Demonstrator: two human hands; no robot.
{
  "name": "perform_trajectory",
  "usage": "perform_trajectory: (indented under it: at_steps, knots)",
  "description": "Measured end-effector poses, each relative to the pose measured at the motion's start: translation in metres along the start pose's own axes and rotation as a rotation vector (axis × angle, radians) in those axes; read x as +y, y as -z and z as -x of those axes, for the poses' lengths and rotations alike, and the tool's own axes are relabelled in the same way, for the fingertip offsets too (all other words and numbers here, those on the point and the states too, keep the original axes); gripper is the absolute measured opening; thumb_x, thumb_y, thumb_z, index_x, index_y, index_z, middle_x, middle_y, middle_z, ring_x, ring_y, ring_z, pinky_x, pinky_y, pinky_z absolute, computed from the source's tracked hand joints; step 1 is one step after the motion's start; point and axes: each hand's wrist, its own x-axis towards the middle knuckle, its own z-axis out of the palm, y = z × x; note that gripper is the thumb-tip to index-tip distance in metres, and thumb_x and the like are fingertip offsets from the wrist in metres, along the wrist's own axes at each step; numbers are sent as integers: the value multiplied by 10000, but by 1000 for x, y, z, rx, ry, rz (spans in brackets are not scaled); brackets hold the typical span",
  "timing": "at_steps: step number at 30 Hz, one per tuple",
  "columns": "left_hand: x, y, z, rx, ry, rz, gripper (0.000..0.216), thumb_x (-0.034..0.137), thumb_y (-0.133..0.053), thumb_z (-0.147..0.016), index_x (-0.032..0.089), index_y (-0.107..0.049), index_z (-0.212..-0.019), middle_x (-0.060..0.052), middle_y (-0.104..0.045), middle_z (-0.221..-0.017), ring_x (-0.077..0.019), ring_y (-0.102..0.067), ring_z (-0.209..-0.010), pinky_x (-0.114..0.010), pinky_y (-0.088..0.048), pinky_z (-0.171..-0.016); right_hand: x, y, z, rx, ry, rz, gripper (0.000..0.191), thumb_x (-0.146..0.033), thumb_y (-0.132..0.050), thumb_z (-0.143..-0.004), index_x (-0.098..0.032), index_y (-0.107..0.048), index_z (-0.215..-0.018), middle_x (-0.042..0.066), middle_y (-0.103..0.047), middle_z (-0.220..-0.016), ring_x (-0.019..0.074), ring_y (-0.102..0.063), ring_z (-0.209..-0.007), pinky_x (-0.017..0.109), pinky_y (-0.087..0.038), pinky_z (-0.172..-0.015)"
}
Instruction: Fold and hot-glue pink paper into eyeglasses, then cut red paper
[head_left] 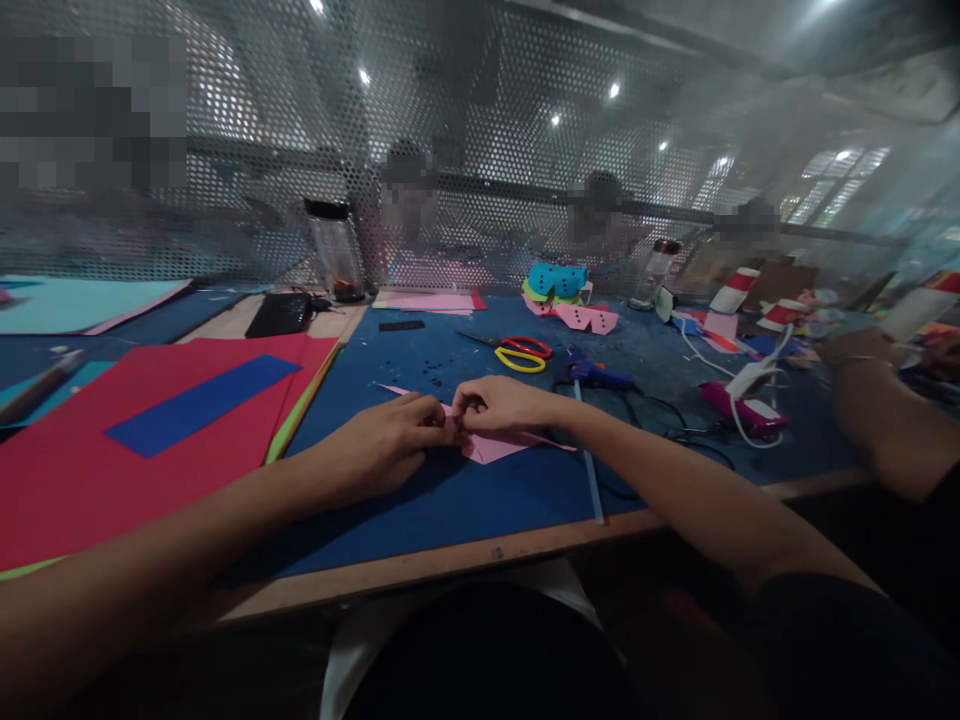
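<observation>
- The left hand [386,445] and the right hand [501,405] lie on the blue tabletop [450,500], with their fingertips meeting in the middle.
- The fingers [431,412] of both hands are closed together, pinching the pink paper [491,447] between them.
- The pink paper lies flat on the tabletop directly under the fingers. One pointed end pokes out just beyond and left of them, and the wider part spreads out below the right hand and to its right.
- A thin pale blue stick [592,470] lies just right of the fingers, crossing under the right forearm.
- Well left of the fingers sits a stack of red sheets [90,470] with a dark blue strip [202,404] lying on top.
- Beyond the fingers and slightly right lie red and yellow scissors [522,353]. A blue glue gun [600,377] is near them, farther right.
- Far right of the fingers, another person's forearm [877,410] rests on the tabletop, well apart from the pink paper.
- Farther beyond the fingers lie pink sheets [431,300] and folded cyan and pink paper shapes [559,280].
- Beyond and left of the fingers is a black object [279,315] with a clear jar [335,250] behind it.
- A perforated metal screen [480,150] stands at the back of the tabletop.
</observation>
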Motion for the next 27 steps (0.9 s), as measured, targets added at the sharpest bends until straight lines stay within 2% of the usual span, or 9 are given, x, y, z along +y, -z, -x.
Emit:
perform_trajectory:
  at_steps: [7,12,19,24,27]
  knots:
    - [0,-2,-1,32,-7,-13,520,23,-438,-918,314,-716,-1247,-63,-642,-1072,-205,-620,-987,-340,-525,-905,-1,1,1,0,-11,15,211,-177,-652,-769,-160,-716,-969,9,-712,-856,134,-616,-748,210,-394,-629]
    - [1,1,-2,17,-6,-19,534,21,-421,-918,317,-715,-1252,-62,-640,-1039,-201,-624,-952,-335,-525,-870,1,2,-3,-11,-15,-26,214,-127,-620,-766,-144,-710,-959,12,-728,-840,127,-617,-737,202,-395,-626]
    - [0,-1,-1,22,-12,5,519,28,-440,-913,305,-711,-1257,-67,-639,-1055,-211,-630,-974,-348,-532,-878,1,2,-2,-9,17,-10,182,-166,-618,-788,-154,-721,-938,14,-736,-859,132,-627,-761,208,-402,-648]
    - [1,0,-1,38,-16,6,525,20,-441,-917,318,-712,-1253,-60,-645,-1042,-208,-630,-971,-347,-529,-882,3,2,-2,0,17,1,232,-150,-611,-772,-156,-717,-978,16,-734,-853,135,-622,-743,216,-402,-639]
    - [1,1,-1,35,-14,23,523,18,-441,-908,313,-715,-1242,-56,-652,-1041,-209,-636,-972,-352,-528,-895,5,2,-4,3,25,9,222,-163,-598,-815,-152,-719,-1001,26,-746,-902,137,-639,-791,216,-412,-675]
